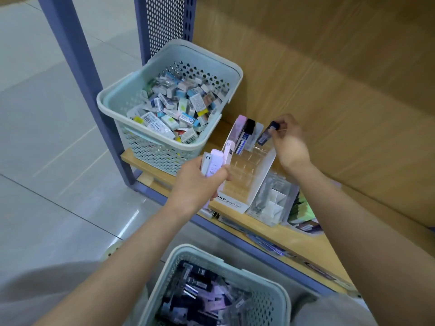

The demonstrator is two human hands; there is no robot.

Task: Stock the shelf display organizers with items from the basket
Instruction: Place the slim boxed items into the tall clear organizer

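Clear acrylic organizer (249, 168), tiered, with a white card surround, stands mid-view on the wooden shelf (294, 234). Its back row holds a pink case (240, 124) and a black case (249, 129). The front tiers look mostly unfilled.

Right hand (290, 142), at 2 o'clock of the organizer: fingers pinch a dark case (266, 135) by its cap end, tilted, with the lower end at the back row's right side.

Left hand (197, 184), at 8 o'clock: fingers wrapped round a bundle (213, 164) of pale lilac cases, upright beside the organizer's left wall.

Near basket (280, 295), 6 o'clock: more dark and lilac cases. Far basket (117, 100), 11 o'clock, on the shelf: heaped small boxed goods.

Handling, by judgement: the dark case wants aligning with the slot's slope, then sliding down until seated, label forward. The bundle is best held off the wall so the organizer is not nudged.

Unclear:
- Whether the dark case's tip is in a slot or just above it.
- The clear dividers barely show.
- The bundle's count is uncertain.
- The left hand covers part of the organizer's front label.
- The near basket is cut by the bottom edge.
- Goods at 4 o'clock are blurred.
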